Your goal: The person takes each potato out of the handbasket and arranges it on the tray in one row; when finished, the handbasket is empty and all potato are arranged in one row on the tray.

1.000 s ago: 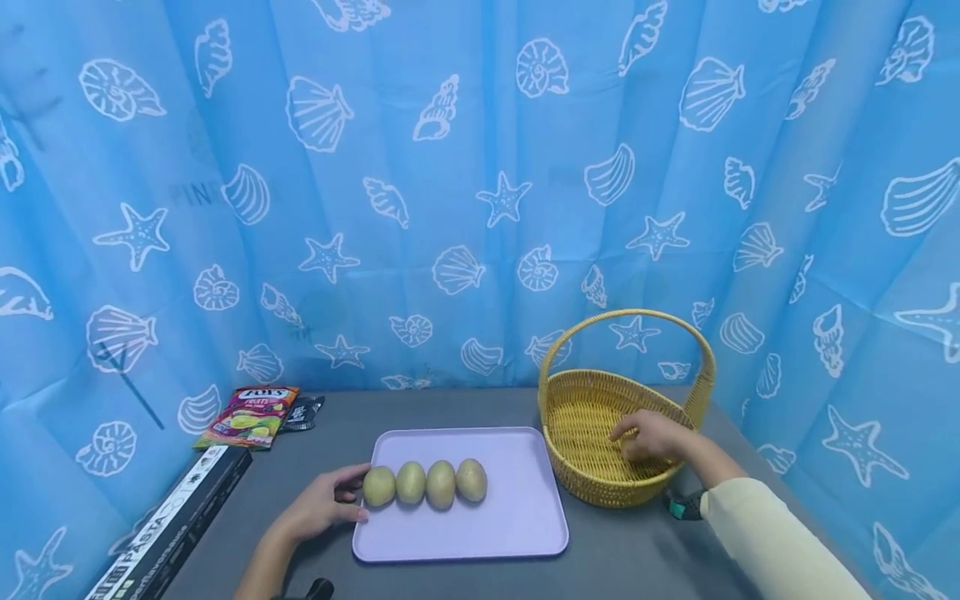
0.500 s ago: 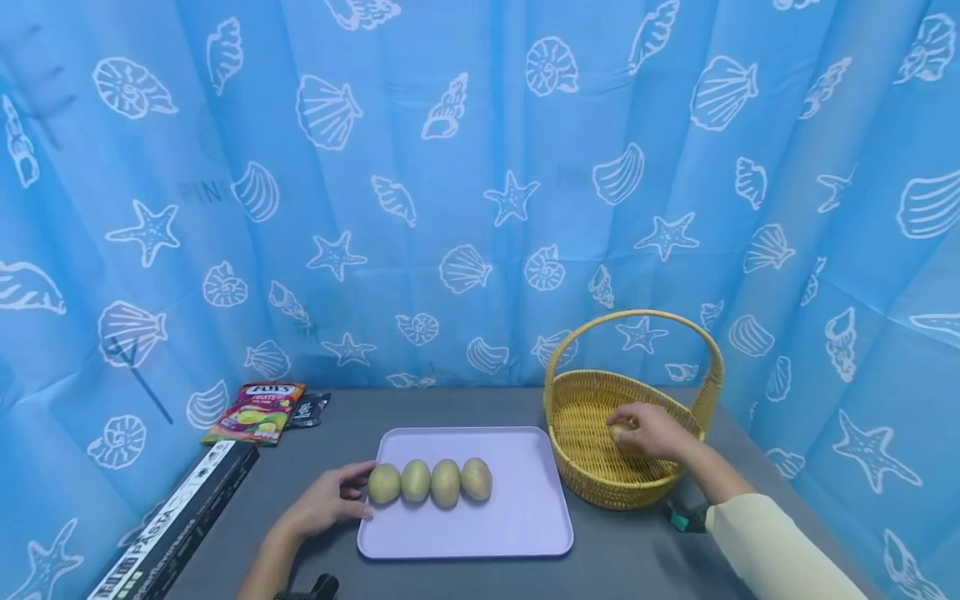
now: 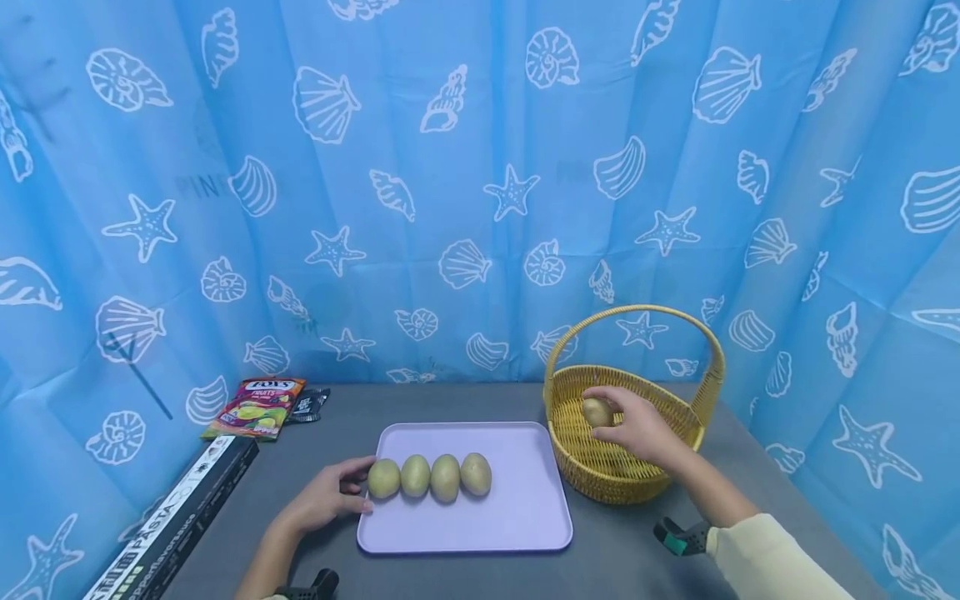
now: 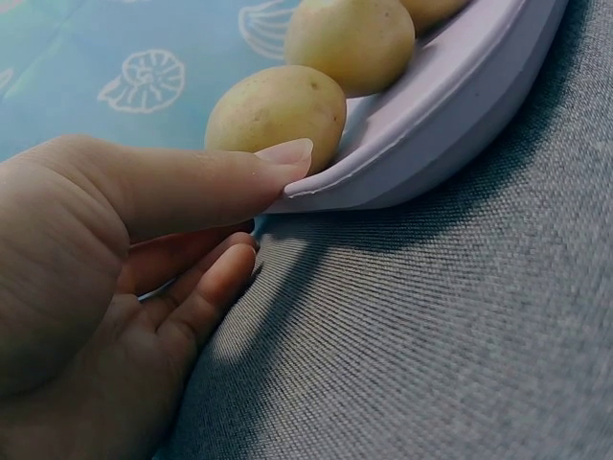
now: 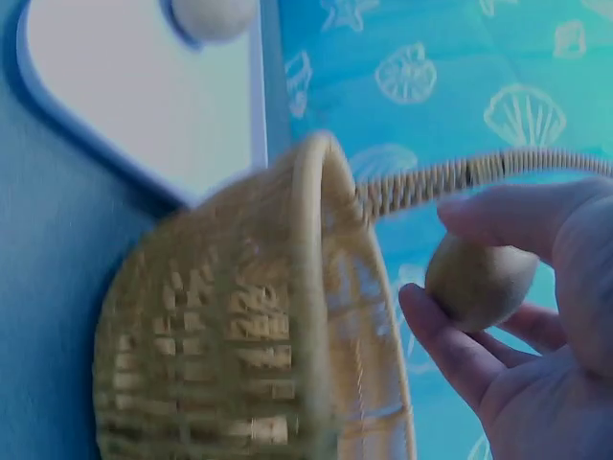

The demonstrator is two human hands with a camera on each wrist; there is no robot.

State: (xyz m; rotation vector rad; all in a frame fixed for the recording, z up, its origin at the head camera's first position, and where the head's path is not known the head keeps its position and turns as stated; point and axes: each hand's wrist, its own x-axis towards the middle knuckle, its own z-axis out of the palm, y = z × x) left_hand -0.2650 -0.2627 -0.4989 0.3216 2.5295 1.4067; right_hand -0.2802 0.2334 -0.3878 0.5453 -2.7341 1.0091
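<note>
My right hand [image 3: 630, 425] holds a potato [image 3: 597, 412] between thumb and fingers, above the inside of the yellow wicker basket [image 3: 607, 492]. In the right wrist view the potato [image 5: 479, 280] appears beside the basket's rim and handle. My left hand [image 3: 330, 496] rests at the left edge of the lilac tray [image 3: 517, 525], its fingers relaxed. In the left wrist view its thumb [image 4: 220, 182] lies at the tray's rim, close to the nearest potato [image 4: 278, 113]. Several potatoes, including one at the right end [image 3: 476, 474], stand in a row on the tray.
The basket's tall arched handle [image 3: 637, 310] rises over it, right of the tray. A long black and white pasta box [image 3: 180, 517] lies at the left, with a colourful Foxs sweet packet [image 3: 258, 408] and a small black packet [image 3: 308, 405] behind. A blue shell-patterned curtain [image 3: 465, 208] stands behind the grey table.
My right hand has come up from the basket's floor and shifted left, now with a potato plainly in its fingers. The left hand stays at the tray's edge.
</note>
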